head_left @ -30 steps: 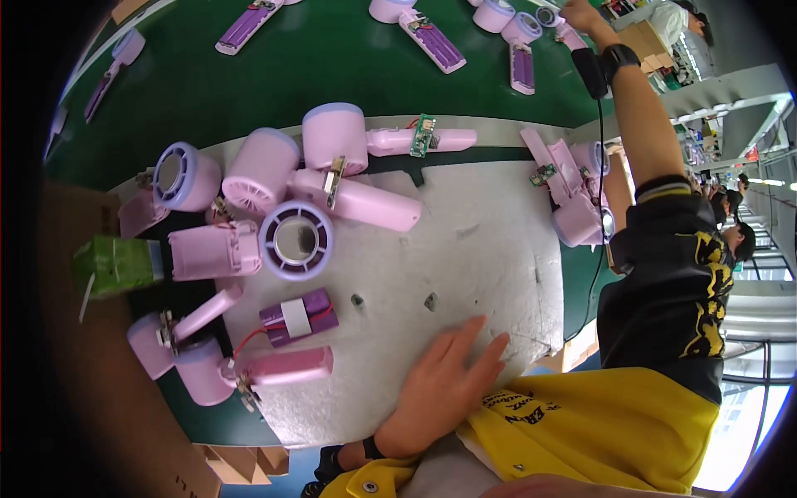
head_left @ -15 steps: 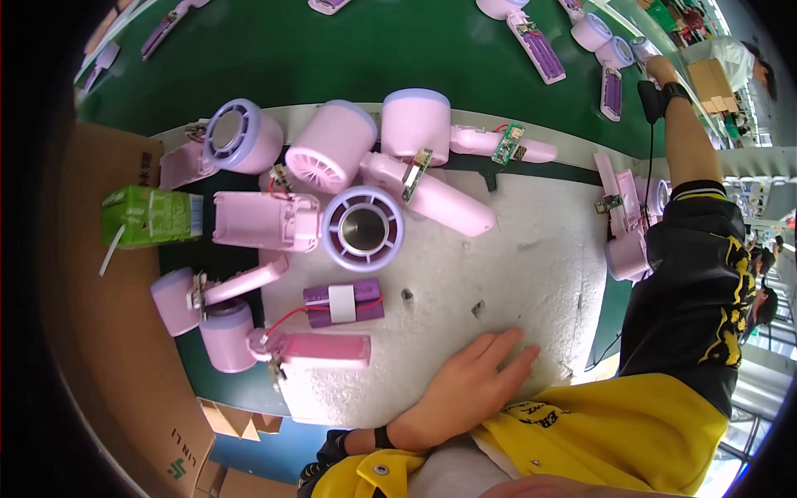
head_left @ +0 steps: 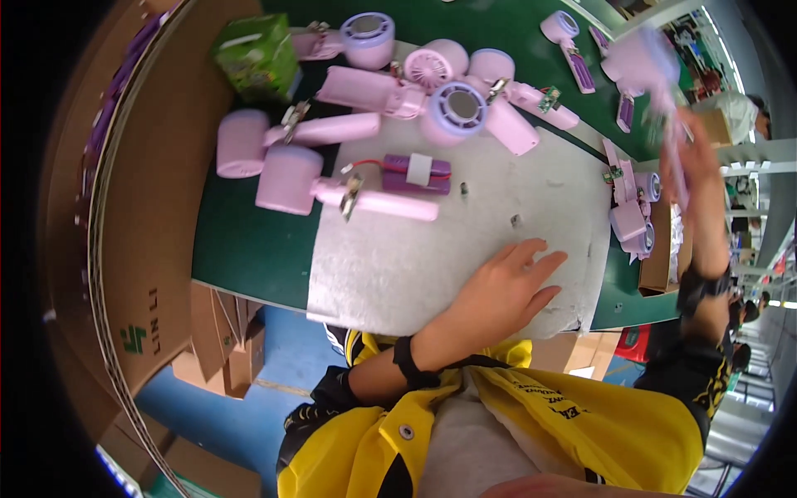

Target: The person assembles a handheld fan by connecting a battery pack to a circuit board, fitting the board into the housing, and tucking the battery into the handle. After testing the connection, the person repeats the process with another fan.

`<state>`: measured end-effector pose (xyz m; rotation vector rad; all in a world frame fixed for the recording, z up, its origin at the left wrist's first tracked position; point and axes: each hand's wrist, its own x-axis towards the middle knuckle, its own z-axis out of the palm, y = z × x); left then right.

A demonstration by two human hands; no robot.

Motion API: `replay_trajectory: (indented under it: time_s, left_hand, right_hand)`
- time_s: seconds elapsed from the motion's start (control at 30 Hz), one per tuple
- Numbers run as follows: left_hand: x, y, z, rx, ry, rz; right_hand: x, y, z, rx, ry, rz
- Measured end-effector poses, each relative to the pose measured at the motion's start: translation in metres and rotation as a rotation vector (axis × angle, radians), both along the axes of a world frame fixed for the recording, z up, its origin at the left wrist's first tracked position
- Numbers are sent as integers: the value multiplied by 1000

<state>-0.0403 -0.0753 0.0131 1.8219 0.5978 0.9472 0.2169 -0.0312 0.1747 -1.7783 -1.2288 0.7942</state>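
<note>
My right hand, raised at the right, is closed round the handle of a pink dryer-shaped unit with a round head; motion blurs both. My left hand hovers over or rests on the white foam sheet, fingers spread, with nothing in it. Beyond it lies a purple battery pack with a white band and red wire. Several more pink units stand along the sheet's left and far side, such as one with a lavender ring and one with a bare circuit board at its handle.
A cardboard box walls off the left, beside a green drink carton. More pink units lie at the right edge of the green table, near an open carton. Others lie across the far side.
My right hand has come back from the far right, now carrying a pink unit. My left hand stays over the foam sheet, fingers still spread. The view has shifted, showing more floor.
</note>
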Motion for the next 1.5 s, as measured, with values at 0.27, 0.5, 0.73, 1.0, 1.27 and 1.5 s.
replay_trajectory:
  time_s: [0.27, 0.5, 0.73, 1.0, 1.27, 1.5]
  left_hand:
    - [13, 1, -3, -67, -197, 94]
    - [12, 4, -17, 117, -13, 68]
    - [11, 9, -14, 170, -13, 58]
    - [9, 9, -24, 168, 18, 7]
    - [8, 9, -15, 136, 42, 1]
    - [5, 12, -4, 202, 84, -13]
  right_hand:
    - [-42, -130, -99, -265, 265, -109]
    - [-63, -59, -23, -412, -865, 778]
    - [-141, 51, -61, 318, -771, 993]
    - [-172, 81, -104, 96, -905, 1038]
    - [-151, 66, -83, 335, -792, 878]
    - [-64, 12, -38, -117, 122, 661]
